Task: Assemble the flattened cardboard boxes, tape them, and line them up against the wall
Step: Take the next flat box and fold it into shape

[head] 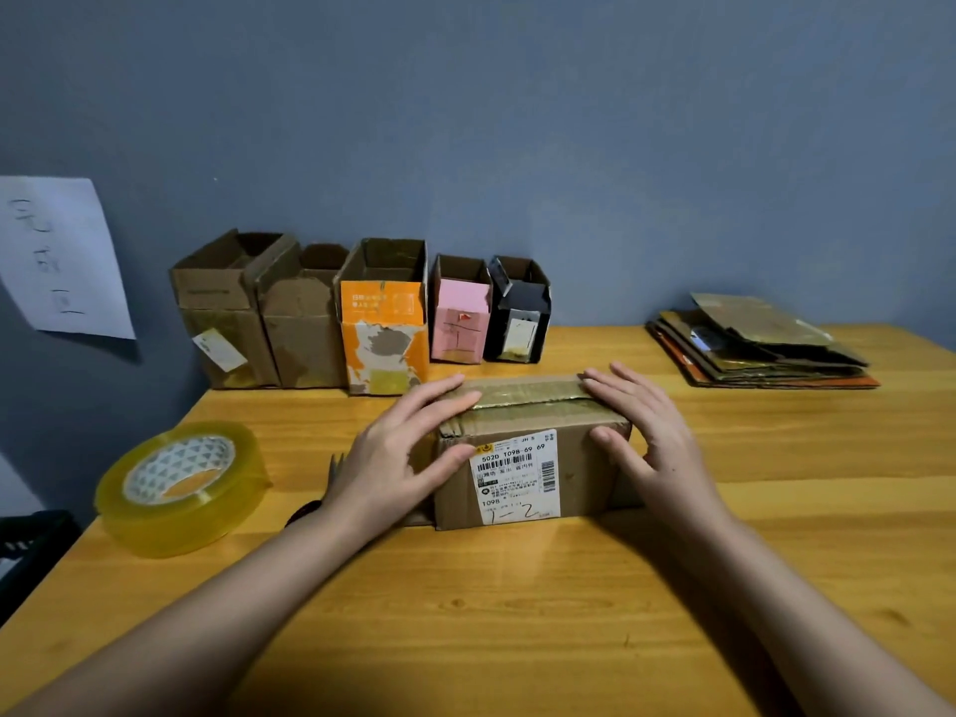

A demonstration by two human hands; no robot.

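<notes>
A brown cardboard box [522, 437] with a white shipping label on its near face lies in the middle of the wooden table, and a strip of shiny tape runs along its top seam. My left hand [398, 452] rests on its left end with straight fingers on the taped top. My right hand [646, 437] presses its right end, fingers spread and the thumb on the near face. A big roll of clear tape [181, 486] lies flat at the left. Several assembled boxes [362, 313] stand open-topped in a row against the blue wall. Flattened boxes [760, 344] are stacked at the back right.
The wooden table [517, 602] has bare surface in front of the box. A white paper sheet with handwriting [57, 256] hangs on the wall at the left. A dark object [26, 551] sits beyond the table's left edge.
</notes>
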